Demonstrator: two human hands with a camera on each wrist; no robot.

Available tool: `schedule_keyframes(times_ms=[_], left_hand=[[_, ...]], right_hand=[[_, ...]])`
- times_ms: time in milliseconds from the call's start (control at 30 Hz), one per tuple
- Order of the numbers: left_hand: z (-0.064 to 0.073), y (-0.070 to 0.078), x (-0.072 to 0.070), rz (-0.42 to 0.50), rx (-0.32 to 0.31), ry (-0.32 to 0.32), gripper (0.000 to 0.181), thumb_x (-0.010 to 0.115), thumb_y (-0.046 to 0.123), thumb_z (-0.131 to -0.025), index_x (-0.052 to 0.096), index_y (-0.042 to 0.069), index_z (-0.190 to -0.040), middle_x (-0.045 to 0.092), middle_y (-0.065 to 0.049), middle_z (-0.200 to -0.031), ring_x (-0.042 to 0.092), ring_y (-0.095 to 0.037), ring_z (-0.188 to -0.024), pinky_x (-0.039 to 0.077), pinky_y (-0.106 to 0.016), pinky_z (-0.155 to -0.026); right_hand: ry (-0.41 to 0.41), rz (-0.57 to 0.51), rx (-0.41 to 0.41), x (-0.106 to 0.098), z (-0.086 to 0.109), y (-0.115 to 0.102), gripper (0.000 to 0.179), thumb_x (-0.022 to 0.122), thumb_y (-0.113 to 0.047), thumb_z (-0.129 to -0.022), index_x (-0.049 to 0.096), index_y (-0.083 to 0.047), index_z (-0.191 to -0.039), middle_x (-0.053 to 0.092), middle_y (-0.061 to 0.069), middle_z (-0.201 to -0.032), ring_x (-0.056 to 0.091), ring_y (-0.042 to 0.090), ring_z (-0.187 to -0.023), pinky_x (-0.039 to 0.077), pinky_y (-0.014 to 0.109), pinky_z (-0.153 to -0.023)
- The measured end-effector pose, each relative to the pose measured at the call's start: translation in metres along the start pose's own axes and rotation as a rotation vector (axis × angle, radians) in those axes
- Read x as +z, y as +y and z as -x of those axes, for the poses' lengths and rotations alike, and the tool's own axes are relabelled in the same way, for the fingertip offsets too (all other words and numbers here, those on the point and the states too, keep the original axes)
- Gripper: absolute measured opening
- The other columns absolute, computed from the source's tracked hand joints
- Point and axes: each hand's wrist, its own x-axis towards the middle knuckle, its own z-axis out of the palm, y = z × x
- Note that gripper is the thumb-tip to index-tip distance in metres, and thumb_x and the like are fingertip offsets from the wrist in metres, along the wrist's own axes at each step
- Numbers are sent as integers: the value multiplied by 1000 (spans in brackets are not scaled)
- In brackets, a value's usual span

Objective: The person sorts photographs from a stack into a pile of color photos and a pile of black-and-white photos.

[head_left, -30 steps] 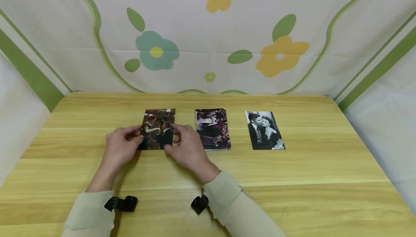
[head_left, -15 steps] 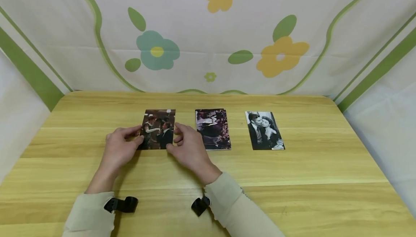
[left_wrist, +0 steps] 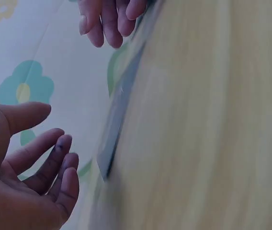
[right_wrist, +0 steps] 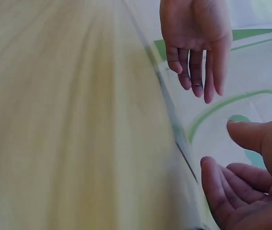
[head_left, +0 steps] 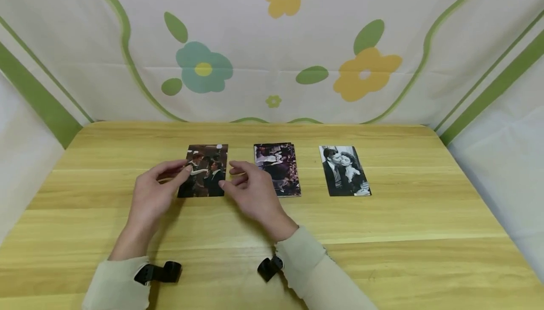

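A colour photo card [head_left: 206, 178] of two dressed-up people lies flat at the left of the row. My left hand [head_left: 154, 192] hovers at its left edge, thumb and index fingertip overlapping the picture from above. Apart from the card's right edge is my right hand [head_left: 254, 194], its fingers relaxed and the thumb near the corner. In both wrist views the fingers hold nothing, and the left wrist view shows the card [left_wrist: 119, 115] as a thin slanted strip. Partly behind my right hand lies a small stack of dark colour photo cards [head_left: 278, 168].
To the right lies a black-and-white photo card [head_left: 345, 171] of a couple. All the cards rest on a wooden table [head_left: 408, 234]. A white cloth [head_left: 272, 41] with flowers hangs behind the far edge. Dark wrist mounts [head_left: 158, 272] sit on both sleeves.
Both hands have let go of the left card's edges. The left hand has lifted slightly, and the right hand has drawn away to the right. The cards stay in place.
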Motion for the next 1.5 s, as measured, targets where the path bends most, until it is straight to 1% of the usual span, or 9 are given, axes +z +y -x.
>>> schedule_keyframes(times_ms=[133, 267, 400, 500, 667, 800, 967, 1200, 1500], left_hand=[[4, 13, 10, 45, 44, -55, 47, 68, 42, -106, 69, 13, -144, 66, -8, -138, 57, -11, -114, 54, -17, -82], [9, 28, 27, 92, 72, -111, 43, 69, 37, -106, 70, 11, -141, 67, -9, -136, 61, -14, -114, 54, -16, -86], [14, 39, 44, 84, 120, -139, 39, 70, 33, -107, 72, 10, -138, 70, -10, -134, 63, -18, -116, 52, -14, -89], [16, 44, 56, 83, 154, -163, 36, 70, 30, -107, 73, 9, -136, 72, -11, -132, 64, -21, -117, 51, -17, -91], [16, 46, 70, 104, 136, -182, 33, 70, 27, -106, 74, 8, -134, 72, -12, -129, 64, -24, -116, 51, -25, -92], [15, 44, 77, 113, 106, -178, 32, 71, 24, -106, 74, 8, -133, 72, -12, -130, 64, -24, -116, 51, -29, -95], [14, 41, 88, 119, 97, -162, 31, 71, 18, -105, 74, 5, -132, 72, -16, -127, 65, -27, -115, 52, -31, -96], [12, 42, 108, 51, 76, -181, 43, 72, 15, -103, 65, -1, -142, 68, -22, -133, 63, -35, -122, 53, -49, -108], [8, 43, 124, -20, 123, -150, 41, 72, 14, -102, 67, -2, -140, 66, -21, -128, 61, -36, -116, 50, -50, -104]], right_hand=[[46, 53, -43, -20, 3, 3, 52, 81, -22, -98, 65, -7, -145, 75, 11, -129, 74, 20, -104, 62, 28, -90], [118, 91, -25, -50, 9, 13, 48, 81, -21, -97, 68, -7, -141, 77, 10, -122, 73, 21, -101, 63, 33, -87], [205, 109, 40, -83, 19, 27, 46, 82, -24, -97, 70, -9, -139, 78, 8, -120, 74, 23, -103, 64, 39, -90], [257, 126, 97, -106, 27, 37, 46, 81, -26, -97, 70, -11, -139, 78, 7, -123, 73, 24, -107, 63, 42, -95], [299, 143, 144, -129, 37, 48, 44, 78, -25, -101, 69, -10, -141, 76, 8, -124, 70, 24, -109, 59, 37, -93], [291, 136, 164, -133, 37, 51, 45, 78, -27, -101, 68, -11, -141, 74, 7, -125, 69, 23, -111, 57, 33, -91], [260, 115, 185, -128, 33, 52, 47, 79, -28, -100, 67, -12, -142, 74, 6, -127, 69, 24, -113, 59, 40, -96], [240, 142, 185, -116, 23, 58, 49, 82, -20, -95, 68, -6, -141, 74, 11, -127, 70, 27, -112, 59, 46, -101], [237, 185, 222, -116, 20, 60, 51, 84, -22, -94, 68, -7, -141, 74, 9, -125, 70, 25, -110, 59, 43, -101]])
